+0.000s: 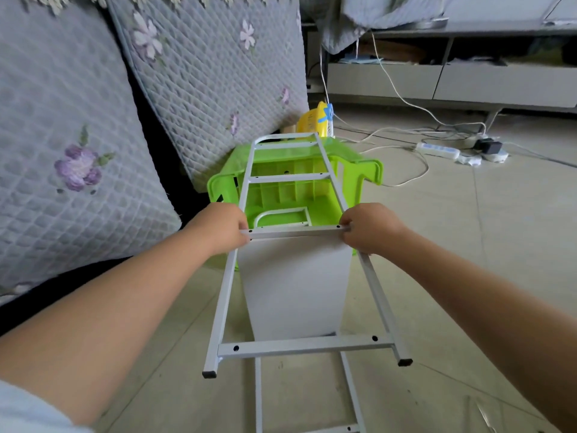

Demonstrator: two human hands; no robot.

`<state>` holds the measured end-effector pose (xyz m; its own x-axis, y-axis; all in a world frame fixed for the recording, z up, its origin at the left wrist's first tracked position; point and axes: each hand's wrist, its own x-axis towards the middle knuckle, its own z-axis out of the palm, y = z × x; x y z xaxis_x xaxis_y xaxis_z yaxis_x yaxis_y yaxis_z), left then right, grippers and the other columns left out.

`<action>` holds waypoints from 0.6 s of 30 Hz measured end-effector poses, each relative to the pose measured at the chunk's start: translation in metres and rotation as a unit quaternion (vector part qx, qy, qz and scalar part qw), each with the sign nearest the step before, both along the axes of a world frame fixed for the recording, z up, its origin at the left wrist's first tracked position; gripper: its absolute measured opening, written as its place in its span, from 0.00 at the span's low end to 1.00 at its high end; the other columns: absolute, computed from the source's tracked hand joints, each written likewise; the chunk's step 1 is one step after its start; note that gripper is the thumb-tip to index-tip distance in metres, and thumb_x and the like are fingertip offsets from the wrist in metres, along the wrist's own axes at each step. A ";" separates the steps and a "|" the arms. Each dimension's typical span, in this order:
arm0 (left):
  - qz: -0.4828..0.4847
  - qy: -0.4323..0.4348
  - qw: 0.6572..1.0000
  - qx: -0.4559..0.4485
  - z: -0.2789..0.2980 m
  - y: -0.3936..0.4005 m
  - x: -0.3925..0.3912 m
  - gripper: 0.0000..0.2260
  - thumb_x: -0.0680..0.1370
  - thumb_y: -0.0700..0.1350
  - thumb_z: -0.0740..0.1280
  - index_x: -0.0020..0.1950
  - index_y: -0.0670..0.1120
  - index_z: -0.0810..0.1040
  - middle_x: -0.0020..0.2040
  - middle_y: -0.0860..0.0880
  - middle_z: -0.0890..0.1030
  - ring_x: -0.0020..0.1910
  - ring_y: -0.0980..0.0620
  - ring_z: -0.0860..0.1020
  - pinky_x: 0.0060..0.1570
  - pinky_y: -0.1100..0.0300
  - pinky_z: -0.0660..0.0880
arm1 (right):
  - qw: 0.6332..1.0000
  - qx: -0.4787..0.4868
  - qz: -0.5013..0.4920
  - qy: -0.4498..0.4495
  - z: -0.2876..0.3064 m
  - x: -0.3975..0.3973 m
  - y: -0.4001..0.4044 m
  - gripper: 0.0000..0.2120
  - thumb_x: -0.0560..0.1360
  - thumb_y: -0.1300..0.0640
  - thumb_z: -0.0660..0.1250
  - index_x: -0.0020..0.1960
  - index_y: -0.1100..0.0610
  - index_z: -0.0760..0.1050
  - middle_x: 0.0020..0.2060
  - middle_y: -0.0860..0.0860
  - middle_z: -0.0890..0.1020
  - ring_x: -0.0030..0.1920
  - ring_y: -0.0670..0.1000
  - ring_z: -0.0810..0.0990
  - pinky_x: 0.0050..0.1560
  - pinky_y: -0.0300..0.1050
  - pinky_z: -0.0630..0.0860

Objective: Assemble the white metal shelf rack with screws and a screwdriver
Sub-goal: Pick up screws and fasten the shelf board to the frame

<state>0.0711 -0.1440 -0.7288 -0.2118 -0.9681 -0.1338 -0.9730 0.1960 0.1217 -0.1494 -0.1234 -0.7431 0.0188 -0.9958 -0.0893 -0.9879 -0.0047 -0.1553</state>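
A quilted grey cushion (71,145) leans at the left edge of the tiled floor (468,245). You hold a white ladder-like side frame (373,278) above the floor, its far end over a green plastic stool (281,189), with a white shelf panel (293,285) standing beneath it. Your left hand (224,226) and right hand (371,228) each curl round an end of the same crossbar (296,231).
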 end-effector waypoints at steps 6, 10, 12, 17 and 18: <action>-0.035 -0.052 0.998 0.026 0.007 -0.003 -0.002 0.08 0.75 0.45 0.66 0.51 0.44 0.81 0.47 0.46 0.80 0.47 0.48 0.76 0.42 0.61 0.70 | 0.997 0.023 0.020 0.066 0.009 0.005 -0.009 0.11 0.73 0.59 0.63 0.53 0.58 0.79 0.50 0.54 0.80 0.51 0.55 0.78 0.41 0.39 0.69; -0.080 -0.136 0.987 0.021 0.005 -0.008 -0.004 0.04 0.75 0.44 0.64 0.42 0.46 0.76 0.37 0.47 0.75 0.40 0.47 0.73 0.36 0.61 0.66 | 0.994 0.068 0.024 0.081 0.020 0.006 -0.013 0.10 0.72 0.58 0.65 0.51 0.59 0.81 0.42 0.54 0.82 0.38 0.50 0.78 0.35 0.37 0.70; -0.095 -0.157 0.983 0.026 0.007 -0.010 -0.006 0.07 0.76 0.45 0.63 0.40 0.44 0.73 0.33 0.49 0.70 0.39 0.47 0.72 0.36 0.60 0.67 | 0.994 0.091 0.013 0.064 0.025 0.006 -0.010 0.10 0.72 0.58 0.66 0.50 0.59 0.81 0.37 0.54 0.82 0.31 0.49 0.76 0.33 0.35 0.69; -0.108 -0.152 0.983 -0.003 0.006 -0.014 -0.004 0.09 0.77 0.46 0.63 0.39 0.43 0.74 0.31 0.49 0.68 0.39 0.47 0.73 0.36 0.59 0.68 | 0.998 0.033 -0.006 0.056 0.024 0.011 -0.009 0.10 0.73 0.58 0.66 0.53 0.57 0.80 0.49 0.56 0.81 0.52 0.56 0.78 0.40 0.39 0.68; -0.100 -0.137 0.985 -0.008 0.003 -0.014 -0.003 0.11 0.77 0.46 0.63 0.37 0.43 0.71 0.31 0.48 0.68 0.39 0.46 0.74 0.36 0.59 0.68 | 0.998 0.025 -0.011 0.057 0.022 0.011 -0.008 0.11 0.74 0.58 0.65 0.54 0.57 0.80 0.50 0.56 0.81 0.53 0.56 0.78 0.42 0.40 0.69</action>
<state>0.0684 -0.1580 -0.7263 -0.3569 -0.9131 -0.1970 -0.9105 0.3872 -0.1449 -0.1382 -0.1315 -0.7213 -0.0155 -0.9901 -0.1398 -0.9989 0.0214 -0.0407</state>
